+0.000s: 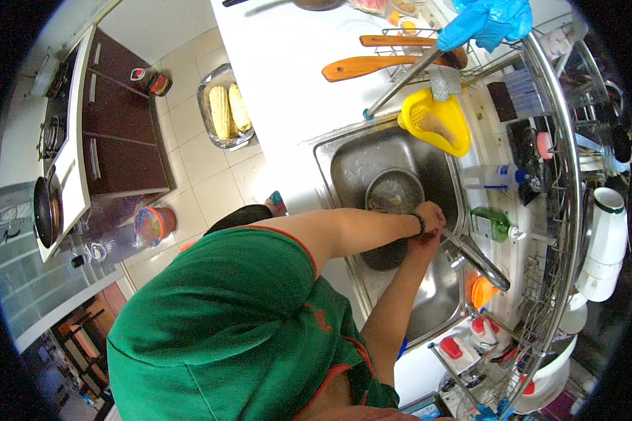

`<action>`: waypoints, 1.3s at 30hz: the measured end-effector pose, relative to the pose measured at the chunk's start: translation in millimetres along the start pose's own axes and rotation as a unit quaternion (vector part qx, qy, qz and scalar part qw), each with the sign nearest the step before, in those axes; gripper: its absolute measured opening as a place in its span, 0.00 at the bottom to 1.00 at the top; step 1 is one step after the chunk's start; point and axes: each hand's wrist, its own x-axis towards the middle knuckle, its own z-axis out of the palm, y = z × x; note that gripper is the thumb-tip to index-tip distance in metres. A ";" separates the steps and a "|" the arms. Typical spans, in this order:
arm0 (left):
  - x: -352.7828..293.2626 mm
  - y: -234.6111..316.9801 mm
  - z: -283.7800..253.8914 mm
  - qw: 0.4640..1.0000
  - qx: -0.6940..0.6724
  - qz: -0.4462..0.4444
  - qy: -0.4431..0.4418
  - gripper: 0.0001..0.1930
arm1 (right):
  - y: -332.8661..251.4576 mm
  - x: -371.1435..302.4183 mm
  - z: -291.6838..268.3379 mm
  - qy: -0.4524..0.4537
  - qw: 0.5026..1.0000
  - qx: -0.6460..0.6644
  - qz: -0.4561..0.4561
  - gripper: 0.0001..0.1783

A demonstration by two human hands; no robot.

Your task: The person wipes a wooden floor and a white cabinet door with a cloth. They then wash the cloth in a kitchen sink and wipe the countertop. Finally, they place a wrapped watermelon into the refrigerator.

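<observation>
Both hands meet over the sink, right at the mouth of the metal tap [477, 262]. My left hand [430, 217], a dark bracelet at its wrist, is closed with the fingers curled in. Pressed against it from below is my right hand [422, 243], its fingers also bent and partly covered. Whatever may lie between them is hidden. Beneath and beside my left forearm, a round metal bowl [395, 188] with some water in it sits in the steel sink [344, 151]. A dark round vessel [382, 258] shows between my forearms, partly covered.
A yellow strainer basket [439, 125] hangs at the sink's far corner. Bottles, including a green one [491, 224], stand behind the tap. Wooden-handled utensils [369, 68] jut over the white counter [281, 84]. Corn cobs [220, 112] lie in a basin on the left. A metal rack [565, 140] borders the right.
</observation>
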 end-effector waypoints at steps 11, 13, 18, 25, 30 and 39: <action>-110.8 9.7 -96.6 0.918 0.375 0.123 -0.036 0.20 | 6.0 -6.2 10.2 -0.054 0.972 -0.228 -0.006 0.17; -123.7 -1.8 -112.0 0.899 0.417 0.109 -0.072 0.22 | 14.5 -4.6 -1.2 -0.022 0.916 -0.401 0.013 0.16; -181.5 -28.8 -152.6 0.840 0.458 0.272 -0.098 0.30 | 25.1 -16.4 16.6 0.064 0.913 -0.403 -0.004 0.13; -221.2 -53.3 -201.3 0.769 0.505 0.333 -0.205 0.33 | 48.7 -9.0 -31.3 0.038 0.886 -0.462 0.036 0.14; -229.1 -45.1 -268.7 0.836 0.511 0.172 -0.103 0.33 | 51.5 -11.4 -30.4 0.097 0.868 -0.485 0.045 0.15; -164.9 -49.7 -360.9 0.799 0.555 0.076 0.221 0.35 | 66.8 13.6 -39.7 0.039 0.866 -0.495 0.049 0.12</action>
